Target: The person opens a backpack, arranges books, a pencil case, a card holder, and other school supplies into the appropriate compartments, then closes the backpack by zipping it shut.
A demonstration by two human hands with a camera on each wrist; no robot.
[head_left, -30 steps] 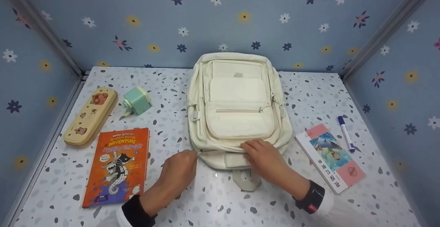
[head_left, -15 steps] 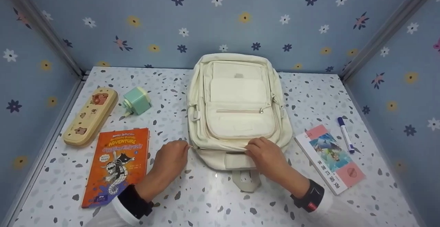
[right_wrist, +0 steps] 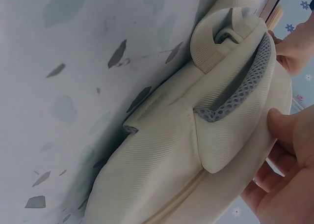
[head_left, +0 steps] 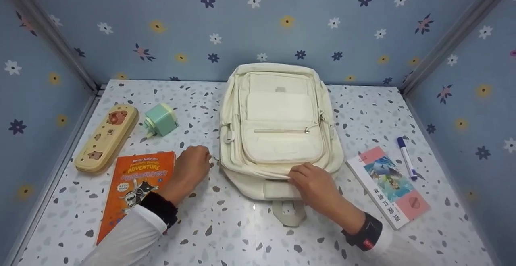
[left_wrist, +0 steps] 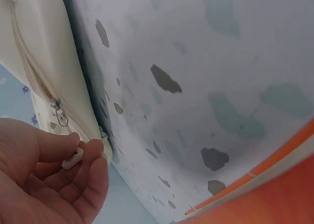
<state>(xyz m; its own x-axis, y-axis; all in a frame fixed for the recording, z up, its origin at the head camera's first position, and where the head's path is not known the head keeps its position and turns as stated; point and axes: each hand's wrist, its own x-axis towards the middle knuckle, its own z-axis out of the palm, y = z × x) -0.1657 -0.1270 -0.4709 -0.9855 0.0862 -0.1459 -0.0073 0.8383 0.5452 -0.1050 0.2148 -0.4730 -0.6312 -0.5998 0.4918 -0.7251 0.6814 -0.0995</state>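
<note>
A cream backpack [head_left: 282, 141] lies front side up on the table, its top handle toward the near edge. My left hand [head_left: 189, 169] is at the bag's left side and pinches the pull tab [left_wrist: 73, 158] of a zipper. In the left wrist view the metal zipper slider [left_wrist: 56, 105] sits on the bag's side seam, with the zipper parted on one side of it. My right hand [head_left: 316, 185] grips the bag's near edge. In the right wrist view its thumb [right_wrist: 282, 123] presses on the cream fabric, while the other fingers are partly hidden behind the bag.
An orange book [head_left: 137, 177] lies at the left, partly under my left forearm. Behind it are a yellow pencil case [head_left: 107, 137] and a green pencil sharpener [head_left: 161, 120]. A pink-and-white book [head_left: 389, 185] and a blue-capped marker [head_left: 407, 158] lie right. Flowered panels enclose the table.
My left hand has moved left and away from me along the bag's side, drawing the zipper pull from the near left corner. The right hand stays at the near edge.
</note>
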